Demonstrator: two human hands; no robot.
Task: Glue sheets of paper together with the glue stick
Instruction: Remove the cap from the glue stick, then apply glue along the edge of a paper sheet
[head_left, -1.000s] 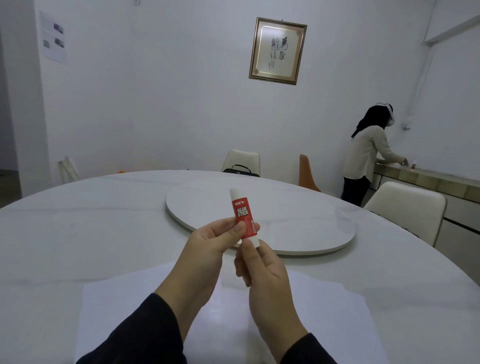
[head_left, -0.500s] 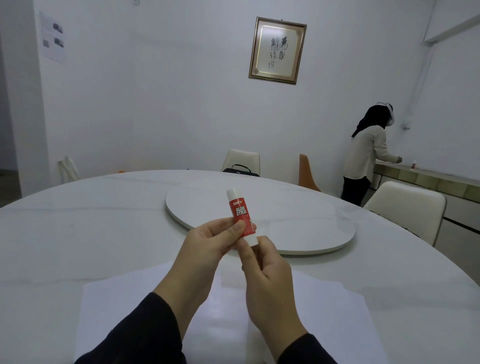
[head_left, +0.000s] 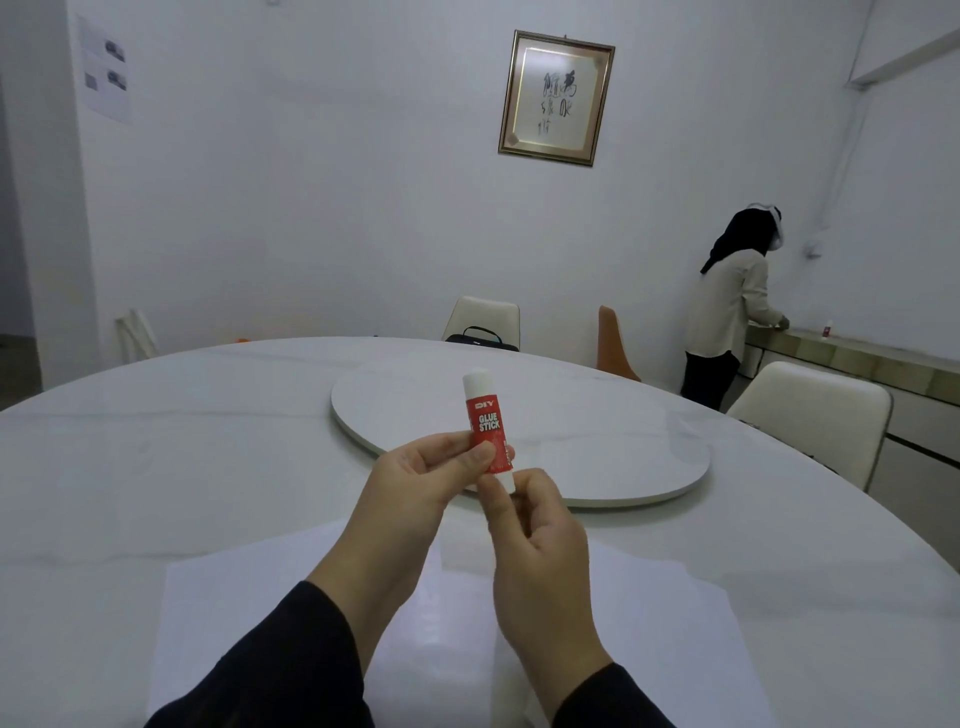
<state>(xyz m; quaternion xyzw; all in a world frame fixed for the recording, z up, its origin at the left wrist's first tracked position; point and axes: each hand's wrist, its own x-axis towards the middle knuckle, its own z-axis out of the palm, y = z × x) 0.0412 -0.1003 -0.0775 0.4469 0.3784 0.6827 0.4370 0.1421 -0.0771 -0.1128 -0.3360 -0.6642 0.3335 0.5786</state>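
Observation:
A red glue stick (head_left: 484, 418) with a white cap stands nearly upright in the air above the table, cap on top. My left hand (head_left: 415, 488) pinches its red body between thumb and fingers. My right hand (head_left: 535, 540) grips its white bottom end from below. White sheets of paper (head_left: 675, 623) lie flat on the table beneath both hands, partly hidden by my dark sleeves.
A round white marble table (head_left: 156, 457) carries a raised turntable (head_left: 597, 431) in its middle. Cream chairs (head_left: 815, 415) stand around it, one holding a black bag (head_left: 480, 335). A person (head_left: 730, 306) stands at a counter far right.
The glue stick has tilted slightly more upright and shifted a little left. My right-hand fingers have slid on its bottom end, as if twisting it.

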